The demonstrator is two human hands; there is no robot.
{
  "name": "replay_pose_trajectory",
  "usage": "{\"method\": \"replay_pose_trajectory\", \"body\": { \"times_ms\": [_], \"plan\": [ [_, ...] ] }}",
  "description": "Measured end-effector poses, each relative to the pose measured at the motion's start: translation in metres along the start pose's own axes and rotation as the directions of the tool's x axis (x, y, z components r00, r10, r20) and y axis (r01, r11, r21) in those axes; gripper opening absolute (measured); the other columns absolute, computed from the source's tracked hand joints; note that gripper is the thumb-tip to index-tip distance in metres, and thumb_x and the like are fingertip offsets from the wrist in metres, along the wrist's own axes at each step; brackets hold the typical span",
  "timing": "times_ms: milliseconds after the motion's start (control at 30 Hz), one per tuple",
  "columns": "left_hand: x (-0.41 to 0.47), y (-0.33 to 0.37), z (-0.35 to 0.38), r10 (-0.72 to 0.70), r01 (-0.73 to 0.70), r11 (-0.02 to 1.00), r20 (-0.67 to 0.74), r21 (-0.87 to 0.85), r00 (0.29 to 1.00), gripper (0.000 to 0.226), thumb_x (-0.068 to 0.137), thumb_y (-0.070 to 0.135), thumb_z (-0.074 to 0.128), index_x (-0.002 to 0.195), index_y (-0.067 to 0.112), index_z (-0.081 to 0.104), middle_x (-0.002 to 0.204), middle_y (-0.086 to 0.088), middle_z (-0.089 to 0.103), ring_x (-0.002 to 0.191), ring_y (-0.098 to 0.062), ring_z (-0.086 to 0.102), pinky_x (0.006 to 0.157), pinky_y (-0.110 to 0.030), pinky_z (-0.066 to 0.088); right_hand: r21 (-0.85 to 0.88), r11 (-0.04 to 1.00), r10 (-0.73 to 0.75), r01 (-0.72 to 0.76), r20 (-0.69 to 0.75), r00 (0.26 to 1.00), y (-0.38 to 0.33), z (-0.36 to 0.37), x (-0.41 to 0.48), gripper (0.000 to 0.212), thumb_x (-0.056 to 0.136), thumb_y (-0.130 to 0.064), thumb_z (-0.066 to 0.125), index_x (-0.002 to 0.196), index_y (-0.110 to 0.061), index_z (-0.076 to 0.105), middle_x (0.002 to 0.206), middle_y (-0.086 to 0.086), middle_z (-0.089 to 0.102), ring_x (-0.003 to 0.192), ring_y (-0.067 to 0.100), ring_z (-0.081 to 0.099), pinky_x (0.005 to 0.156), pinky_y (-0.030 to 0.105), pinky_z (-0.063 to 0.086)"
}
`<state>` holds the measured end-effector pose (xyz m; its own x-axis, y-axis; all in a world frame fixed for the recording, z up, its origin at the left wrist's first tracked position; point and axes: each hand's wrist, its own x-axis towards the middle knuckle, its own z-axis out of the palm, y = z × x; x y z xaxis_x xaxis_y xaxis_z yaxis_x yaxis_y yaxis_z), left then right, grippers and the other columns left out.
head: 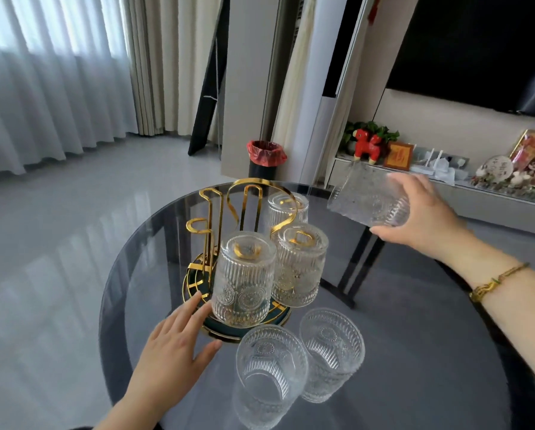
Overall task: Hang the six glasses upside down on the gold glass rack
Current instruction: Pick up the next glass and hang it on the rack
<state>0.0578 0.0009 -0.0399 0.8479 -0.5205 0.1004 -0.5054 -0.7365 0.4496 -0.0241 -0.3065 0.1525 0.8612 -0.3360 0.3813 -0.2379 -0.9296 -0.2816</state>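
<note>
The gold glass rack (pixel 216 212) stands on a round dark base on the glass table. Three ribbed clear glasses hang upside down on it: one at the front (pixel 243 280), one to its right (pixel 300 268), one behind (pixel 288 209). The rack's left prongs are bare. Two more glasses stand upright on the table in front, a left one (pixel 271 367) and a right one (pixel 333 349). My right hand (pixel 424 212) holds a sixth glass (pixel 368 200) tilted on its side, up and right of the rack. My left hand (pixel 173 342) rests open, fingers touching the rack's base.
The round dark glass table (pixel 415 352) ends close behind the rack. Beyond it are a bin with a red liner (pixel 264 158), a low shelf with ornaments (pixel 446 169) at right, and curtains at left over a grey floor.
</note>
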Motion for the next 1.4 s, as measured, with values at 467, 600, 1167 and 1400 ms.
{"method": "replay_pose_trajectory", "body": {
  "times_ms": [467,600,1167,1400],
  "plan": [
    [0.004,0.0,-0.004,0.016,-0.013,0.998,0.043,-0.059,0.999,0.108,0.042,0.08,-0.028,0.138,0.042,0.004,0.154,0.014,-0.001,0.141,-0.009,0.006,0.116,-0.032,0.009,-0.509,0.613,-0.447,0.604,0.407,0.797,-0.12,-0.011,0.112,0.078,0.066,-0.013,0.069,0.133,-0.012,0.027,0.131,0.017,0.036,0.119,0.032,0.037,0.098,0.038,0.035],
    [0.007,-0.004,0.002,-0.003,0.002,0.991,-0.008,-0.134,1.0,0.06,0.087,0.056,0.028,0.139,0.037,0.006,0.154,0.014,-0.001,0.141,-0.006,0.008,0.115,-0.028,0.012,-0.519,0.581,-0.415,0.627,0.474,0.777,-0.137,0.007,0.124,0.08,0.066,-0.014,0.069,0.133,-0.013,0.026,0.133,0.014,0.035,0.118,0.031,0.038,0.098,0.036,0.035],
    [0.011,-0.003,0.006,0.021,-0.031,0.994,-0.092,-0.103,0.996,0.061,0.084,0.058,0.03,0.139,0.035,0.016,0.153,0.011,0.01,0.139,-0.009,0.019,0.114,-0.029,0.019,-0.46,0.728,-0.072,0.508,0.685,0.725,-0.186,0.025,0.149,0.078,0.063,-0.023,0.076,0.126,-0.02,0.031,0.127,0.01,0.046,0.104,0.023,0.045,0.085,0.034,0.042],
    [0.014,-0.008,0.01,0.015,-0.024,0.992,-0.07,-0.127,0.997,0.06,0.087,0.057,0.025,0.139,0.038,0.002,0.154,0.014,-0.005,0.141,-0.008,0.003,0.116,-0.029,0.007,-0.447,0.723,-0.02,0.527,0.748,0.663,-0.187,0.061,0.147,0.075,0.064,-0.024,0.075,0.126,-0.019,0.032,0.127,0.012,0.046,0.103,0.022,0.044,0.085,0.035,0.043]
  ]
}}
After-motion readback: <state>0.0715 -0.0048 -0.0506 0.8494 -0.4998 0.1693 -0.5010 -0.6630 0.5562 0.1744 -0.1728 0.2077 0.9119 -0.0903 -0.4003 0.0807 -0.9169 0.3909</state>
